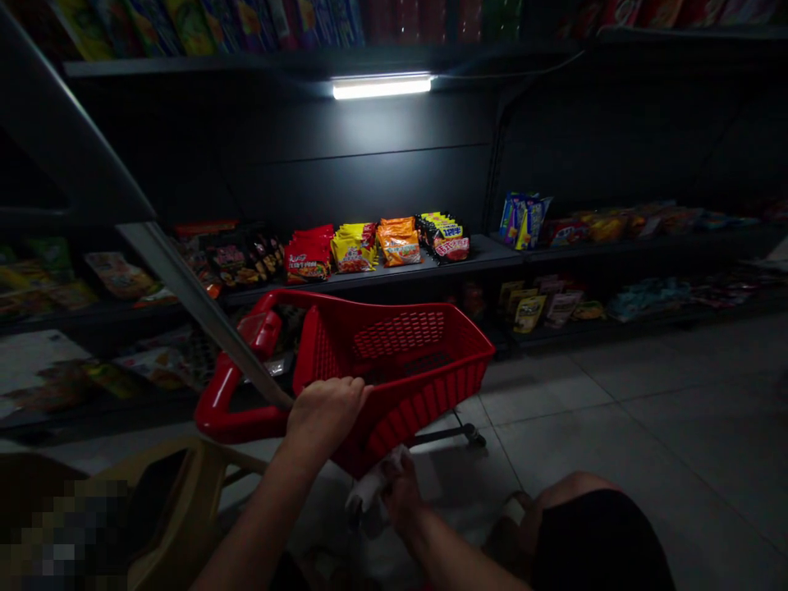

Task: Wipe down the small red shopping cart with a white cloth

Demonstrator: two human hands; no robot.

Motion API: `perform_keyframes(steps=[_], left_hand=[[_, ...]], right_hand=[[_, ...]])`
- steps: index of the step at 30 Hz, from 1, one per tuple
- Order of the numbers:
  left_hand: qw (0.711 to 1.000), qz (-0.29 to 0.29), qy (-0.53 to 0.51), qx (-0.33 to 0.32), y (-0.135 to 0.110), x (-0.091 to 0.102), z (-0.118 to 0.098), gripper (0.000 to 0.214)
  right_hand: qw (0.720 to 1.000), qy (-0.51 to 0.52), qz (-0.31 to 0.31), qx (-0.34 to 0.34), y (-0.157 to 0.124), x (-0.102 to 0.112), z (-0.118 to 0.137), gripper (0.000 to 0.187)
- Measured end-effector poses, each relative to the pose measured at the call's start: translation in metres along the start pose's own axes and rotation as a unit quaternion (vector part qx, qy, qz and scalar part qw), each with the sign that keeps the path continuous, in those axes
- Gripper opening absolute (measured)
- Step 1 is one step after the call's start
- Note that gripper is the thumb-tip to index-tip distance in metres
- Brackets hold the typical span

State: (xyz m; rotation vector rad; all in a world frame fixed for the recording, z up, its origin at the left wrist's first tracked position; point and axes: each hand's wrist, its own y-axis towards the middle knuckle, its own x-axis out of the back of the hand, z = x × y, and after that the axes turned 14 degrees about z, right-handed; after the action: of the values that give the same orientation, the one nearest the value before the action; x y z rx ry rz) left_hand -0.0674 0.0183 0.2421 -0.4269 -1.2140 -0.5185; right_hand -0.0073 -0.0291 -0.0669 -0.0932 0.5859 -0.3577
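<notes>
Right of the red shopping cart (406,361), the tiled floor (616,427) gives you room to pass. Left of the cart, a tan plastic chair (203,468) and a slanted grey rail (203,312) block your way; beyond it stands a low shelf (480,254).

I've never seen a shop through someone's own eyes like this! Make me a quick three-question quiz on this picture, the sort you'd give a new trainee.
1. Which hand rests on the rim of the red plastic wheeled shopping basket, left or right?
2. True or false: the white crumpled cloth lies inside the basket.
3. On the dark metal shelf below the white tube light, which packets sit directly right of the yellow foil packets? A: red, B: orange, C: green.

Key:
1. The left hand.
2. False: the right hand holds it outside the basket, below it.
3. B: the orange packets.
</notes>
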Motion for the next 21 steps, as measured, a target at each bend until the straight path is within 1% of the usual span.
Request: perform_keyframes(steps=[1, 2, 3, 5, 7, 9, 10, 11, 12, 13, 14, 15, 17, 19, 21], left_hand=[[1.0, -0.003, -0.001, -0.002, 0.0, -0.002, 0.0, 0.041], [1.0, -0.006, -0.002, -0.003, 0.0, -0.003, 0.001, 0.04], [1.0, -0.01, -0.004, -0.005, 0.0, -0.004, 0.001, 0.04], [1.0, -0.018, -0.006, -0.011, 0.001, -0.005, 0.001, 0.038], [0.999, -0.026, -0.006, -0.02, 0.002, -0.005, 0.0, 0.038], [0.999, -0.029, -0.003, -0.026, 0.003, -0.004, -0.001, 0.039], [0.999, -0.031, -0.001, -0.027, 0.003, -0.004, -0.001, 0.039], [0.999, -0.032, 0.001, -0.028, 0.003, -0.003, -0.002, 0.039], [0.999, -0.034, 0.003, -0.028, 0.003, -0.003, -0.003, 0.038], [0.999, -0.037, 0.004, -0.029, 0.003, -0.003, -0.004, 0.038], [0.999, -0.041, 0.004, -0.031, 0.003, -0.004, -0.004, 0.038], [0.998, -0.047, 0.003, -0.033, 0.003, -0.004, -0.005, 0.038], [0.997, -0.06, 0.001, -0.038, 0.003, -0.005, -0.005, 0.038], [0.997, -0.072, 0.002, -0.04, 0.004, -0.006, -0.005, 0.038], [0.996, -0.082, 0.007, -0.038, 0.004, -0.008, -0.005, 0.038]], right_hand=[[0.998, 0.047, -0.018, -0.034, 0.0, -0.005, 0.008, 0.046], [0.995, 0.084, -0.028, -0.049, 0.002, -0.009, 0.02, 0.047], [0.993, 0.106, -0.028, -0.042, 0.004, -0.011, 0.035, 0.046], [0.99, 0.136, -0.022, 0.002, 0.012, -0.009, 0.076, 0.042], [0.986, 0.154, -0.042, 0.052, 0.024, 0.004, 0.128, 0.042], [0.977, 0.141, -0.112, 0.112, 0.038, 0.025, 0.181, 0.046], [0.97, 0.129, -0.138, 0.151, 0.044, 0.035, 0.204, 0.052], [0.965, 0.116, -0.153, 0.18, 0.05, 0.044, 0.221, 0.058], [0.96, 0.103, -0.171, 0.198, 0.053, 0.049, 0.233, 0.062], [0.957, 0.088, -0.182, 0.21, 0.054, 0.051, 0.236, 0.066], [0.956, 0.069, -0.191, 0.211, 0.051, 0.047, 0.232, 0.069], [0.958, 0.047, -0.194, 0.205, 0.046, 0.04, 0.22, 0.071], [0.97, -0.007, -0.171, 0.174, 0.028, 0.014, 0.179, 0.073], [0.986, -0.06, -0.083, 0.129, 0.005, -0.015, 0.13, 0.063], [0.985, -0.127, 0.01, 0.118, -0.014, -0.035, 0.092, 0.048]])
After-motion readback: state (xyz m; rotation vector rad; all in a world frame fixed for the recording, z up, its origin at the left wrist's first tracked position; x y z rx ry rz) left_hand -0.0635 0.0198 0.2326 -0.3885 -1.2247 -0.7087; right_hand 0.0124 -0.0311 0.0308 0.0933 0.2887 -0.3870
